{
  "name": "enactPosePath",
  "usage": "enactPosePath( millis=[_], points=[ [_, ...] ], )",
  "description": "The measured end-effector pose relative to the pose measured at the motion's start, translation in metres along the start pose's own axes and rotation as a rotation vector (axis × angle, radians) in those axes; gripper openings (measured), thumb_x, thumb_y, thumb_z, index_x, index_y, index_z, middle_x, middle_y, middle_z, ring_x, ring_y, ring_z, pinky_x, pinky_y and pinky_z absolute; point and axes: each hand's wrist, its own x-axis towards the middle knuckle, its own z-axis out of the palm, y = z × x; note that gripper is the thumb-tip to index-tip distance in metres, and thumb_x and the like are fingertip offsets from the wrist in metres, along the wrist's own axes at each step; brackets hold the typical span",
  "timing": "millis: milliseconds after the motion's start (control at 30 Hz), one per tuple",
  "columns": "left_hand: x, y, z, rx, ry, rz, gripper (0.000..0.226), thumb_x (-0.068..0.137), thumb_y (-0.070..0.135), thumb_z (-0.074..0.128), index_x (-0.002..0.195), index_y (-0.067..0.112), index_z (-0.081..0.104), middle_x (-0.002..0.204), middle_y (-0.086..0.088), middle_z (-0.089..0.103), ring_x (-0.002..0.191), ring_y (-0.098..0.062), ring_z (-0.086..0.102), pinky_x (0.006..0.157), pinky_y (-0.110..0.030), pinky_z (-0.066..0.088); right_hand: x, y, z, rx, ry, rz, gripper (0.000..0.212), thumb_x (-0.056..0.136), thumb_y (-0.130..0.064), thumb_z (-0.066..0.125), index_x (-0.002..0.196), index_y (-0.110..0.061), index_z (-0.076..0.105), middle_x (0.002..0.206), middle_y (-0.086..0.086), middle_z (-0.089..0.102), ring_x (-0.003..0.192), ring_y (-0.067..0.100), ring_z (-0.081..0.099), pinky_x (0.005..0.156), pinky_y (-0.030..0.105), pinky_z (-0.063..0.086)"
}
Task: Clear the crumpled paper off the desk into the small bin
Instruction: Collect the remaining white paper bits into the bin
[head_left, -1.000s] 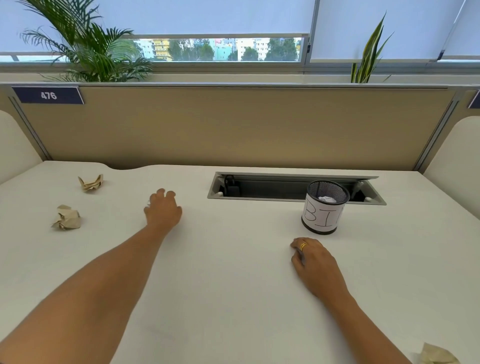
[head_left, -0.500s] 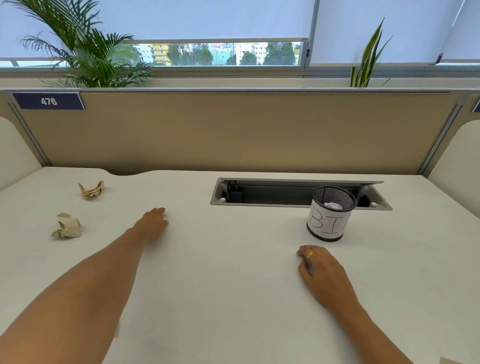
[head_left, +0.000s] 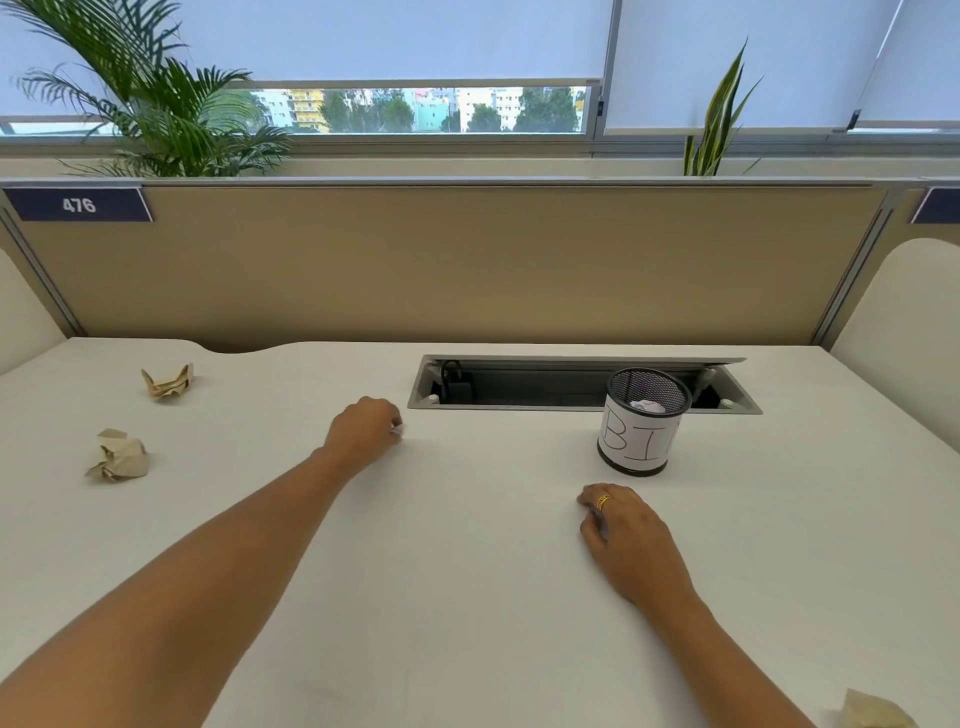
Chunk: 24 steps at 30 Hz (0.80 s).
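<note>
Since only a white tip of the paper scrap (head_left: 399, 428) is shown, poking out on the bin side of the curled fingers (head_left: 387, 415) of the left hand (head_left: 363, 432) pinching it, its long axis cannot be told. It is held well left of the bin (head_left: 644, 457). The right hand (head_left: 631, 535), loosely curled and empty, is rested just in front of the bin, nearer it than the left.

Contents of the desk (head_left: 467, 571), placed from the bin (head_left: 636, 441)
In bin: paper ball (head_left: 647, 406). Just behind: cable trough (head_left: 545, 389). Just before: right hand (head_left: 631, 540), on desk. Left: left hand (head_left: 363, 428), holding paper scrap (head_left: 399, 429); well beyond it, rear wad (head_left: 169, 382) and front wad (head_left: 118, 455). Before and right, at desk edge: corner wad (head_left: 872, 712).
</note>
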Motion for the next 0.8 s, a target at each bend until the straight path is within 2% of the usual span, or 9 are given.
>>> enactPosePath(
  millis=[67,167,300,400,467,600,667,733,800],
  points=[
    [-0.002,0.035,-0.002,-0.038,-0.013,0.110,0.012,0.085,0.009,0.055,0.086,0.012,0.067,0.098,-0.014,0.068,0.096,-0.034,0.063,0.071,-0.029,0.042,-0.005,0.007,-0.005,0.000,0.014,0.017,0.026,0.086,-0.011,0.052,0.111,-0.012,0.063,0.119,0.001,0.063,0.111,0.018,0.057,0.095,0.025,0.042],
    [-0.003,0.073,-0.012,-0.088,-0.018,0.270,0.014,0.088,0.008,0.054,0.091,0.003,0.067,0.097,-0.017,0.068,0.093,-0.033,0.062,0.072,-0.031,0.043,-0.004,0.005,-0.004,0.006,0.008,0.012,0.027,0.087,-0.012,0.051,0.112,-0.013,0.063,0.120,0.000,0.062,0.111,0.017,0.057,0.095,0.025,0.043],
    [0.000,0.131,-0.027,-0.092,0.013,0.460,0.014,0.089,0.004,0.050,0.082,0.002,0.062,0.094,-0.022,0.068,0.077,-0.025,0.055,0.068,-0.031,0.042,-0.003,0.003,-0.004,0.009,0.001,0.008,0.027,0.088,-0.013,0.050,0.112,-0.013,0.062,0.121,-0.001,0.061,0.110,0.017,0.057,0.095,0.025,0.043],
    [0.002,0.175,-0.033,-0.120,0.068,0.557,0.013,0.089,0.005,0.052,0.086,0.001,0.064,0.097,-0.019,0.070,0.087,-0.031,0.062,0.073,-0.032,0.046,-0.003,0.004,-0.004,0.020,0.009,0.006,0.027,0.088,-0.012,0.050,0.112,-0.012,0.062,0.120,0.001,0.062,0.110,0.018,0.057,0.095,0.026,0.043],
    [0.000,0.202,-0.035,-0.148,0.086,0.602,0.016,0.089,0.006,0.054,0.097,0.001,0.067,0.100,-0.017,0.070,0.092,-0.032,0.062,0.078,-0.036,0.048,-0.003,0.004,-0.004,0.015,0.010,0.004,0.028,0.088,-0.013,0.050,0.113,-0.012,0.062,0.121,0.000,0.062,0.111,0.017,0.056,0.095,0.024,0.042],
    [-0.002,0.240,-0.029,-0.125,0.038,0.650,0.017,0.089,0.001,0.051,0.095,-0.002,0.066,0.097,-0.020,0.069,0.085,-0.032,0.061,0.067,-0.031,0.041,-0.002,0.005,-0.003,0.016,0.007,0.002,0.029,0.087,-0.013,0.051,0.114,-0.011,0.062,0.122,0.001,0.062,0.113,0.018,0.056,0.095,0.024,0.042],
    [-0.002,0.248,-0.026,-0.122,0.016,0.641,0.019,0.090,0.004,0.051,0.100,-0.003,0.066,0.100,-0.022,0.068,0.091,-0.035,0.062,0.067,-0.030,0.041,-0.002,0.005,-0.003,0.013,0.007,-0.001,0.030,0.087,-0.013,0.051,0.114,-0.011,0.062,0.123,0.000,0.062,0.114,0.017,0.056,0.096,0.025,0.043],
    [-0.002,0.251,-0.024,-0.116,0.012,0.629,0.026,0.091,0.009,0.055,0.114,0.000,0.063,0.111,-0.022,0.066,0.101,-0.037,0.061,0.079,-0.036,0.050,-0.002,0.005,-0.002,0.013,0.008,0.001,0.030,0.087,-0.013,0.051,0.115,-0.012,0.062,0.124,0.000,0.061,0.114,0.017,0.055,0.096,0.025,0.042],
    [-0.003,0.251,-0.023,-0.104,0.033,0.630,0.035,0.088,0.004,0.057,0.123,0.006,0.059,0.120,-0.018,0.064,0.108,-0.035,0.059,0.089,-0.042,0.051,-0.001,0.005,-0.002,0.018,0.012,0.000,0.030,0.087,-0.012,0.051,0.115,-0.011,0.062,0.124,0.000,0.061,0.114,0.017,0.056,0.096,0.025,0.042]
  ],
)
